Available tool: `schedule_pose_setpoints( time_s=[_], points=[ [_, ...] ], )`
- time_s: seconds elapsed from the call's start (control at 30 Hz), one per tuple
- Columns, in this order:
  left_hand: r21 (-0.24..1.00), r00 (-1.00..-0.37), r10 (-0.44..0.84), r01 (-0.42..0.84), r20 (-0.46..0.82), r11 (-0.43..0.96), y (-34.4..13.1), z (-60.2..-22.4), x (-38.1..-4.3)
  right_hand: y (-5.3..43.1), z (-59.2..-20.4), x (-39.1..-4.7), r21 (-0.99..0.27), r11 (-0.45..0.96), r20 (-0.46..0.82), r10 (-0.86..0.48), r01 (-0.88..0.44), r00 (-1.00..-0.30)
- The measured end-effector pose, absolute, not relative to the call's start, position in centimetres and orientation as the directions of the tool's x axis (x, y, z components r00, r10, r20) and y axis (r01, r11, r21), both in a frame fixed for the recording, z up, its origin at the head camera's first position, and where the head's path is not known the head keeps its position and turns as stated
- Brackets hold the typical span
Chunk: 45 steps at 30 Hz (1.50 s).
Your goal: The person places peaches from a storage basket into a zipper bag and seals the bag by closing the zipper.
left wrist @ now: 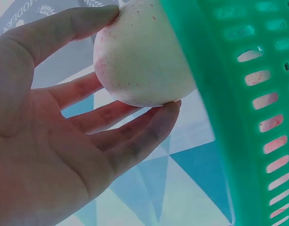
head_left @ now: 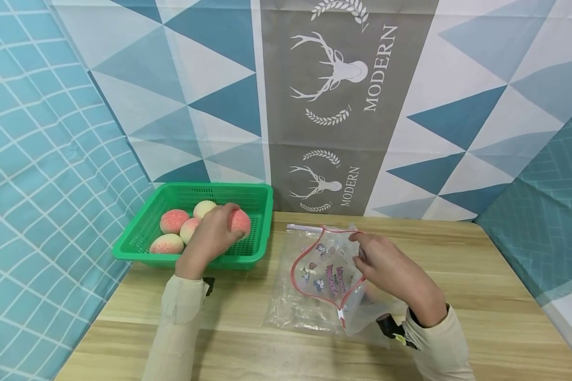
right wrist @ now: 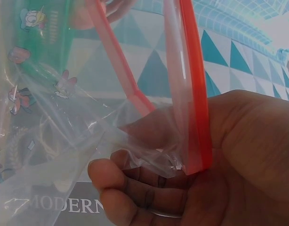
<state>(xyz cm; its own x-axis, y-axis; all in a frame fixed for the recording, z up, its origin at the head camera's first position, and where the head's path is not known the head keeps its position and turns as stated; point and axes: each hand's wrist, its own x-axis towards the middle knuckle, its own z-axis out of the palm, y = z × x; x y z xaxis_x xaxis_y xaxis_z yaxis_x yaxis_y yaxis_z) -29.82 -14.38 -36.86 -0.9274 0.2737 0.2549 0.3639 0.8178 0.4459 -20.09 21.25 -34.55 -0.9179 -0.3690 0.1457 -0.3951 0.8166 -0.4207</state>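
Head view: we look down on a wood-grained desk (head_left: pixel 248 328).
Right hand (head_left: pixel 386 264): we pinch the red rim of a clear printed bag (head_left: pixel 324 264) on the desk, its mouth spread.
Left hand (head_left: pixel 212 235): we grip a pink peach (head_left: pixel 241 221) at the basket's right side.
Green basket (head_left: pixel 266 222): we see four other peaches (head_left: pixel 173 220) inside.
Backdrop (head_left: pixel 310 132): triangles, deer heads, "MODERN".

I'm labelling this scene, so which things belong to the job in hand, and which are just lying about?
Part of the job:
- peach-like ball in the left hand
- red-rimmed bag held by the right hand
- green basket with the other balls

Apparently just there:
- white-zipped clear bag underneath
- wooden table
- deer-print backdrop
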Motion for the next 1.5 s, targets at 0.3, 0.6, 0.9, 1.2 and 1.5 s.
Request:
schedule_pose_setpoints(
  time_s=[0.3, 0.6, 0.9, 1.2, 1.5],
  points=[
    [0.441, -0.918, 0.275, 0.38, 0.285, 0.813, -14.2, -36.3, -29.2, 21.3, -34.6, -20.1, -0.415, 0.821, 0.141, -0.367, -0.391, -0.92],
    [0.438, -0.908, 0.285, 0.401, 0.308, 0.805, -13.8, -35.5, -28.2, 21.3, -34.5, -20.1, -0.417, 0.818, 0.152, -0.368, -0.397, -0.917],
    [0.434, -0.9, 0.285, 0.413, 0.33, 0.801, -13.3, -34.7, -27.2, 21.3, -34.4, -20.1, -0.42, 0.817, 0.154, -0.366, -0.396, -0.918],
    [0.429, -0.892, 0.289, 0.426, 0.348, 0.796, -12.9, -33.9, -26.4, 21.3, -34.5, -20.1, -0.417, 0.819, 0.15, -0.365, -0.393, -0.919],
    [0.413, -0.868, 0.303, 0.462, 0.393, 0.785, -12.6, -33.5, -25.6, 21.3, -34.5, -20.0, -0.423, 0.814, 0.151, -0.37, -0.398, -0.917]
  ],
)
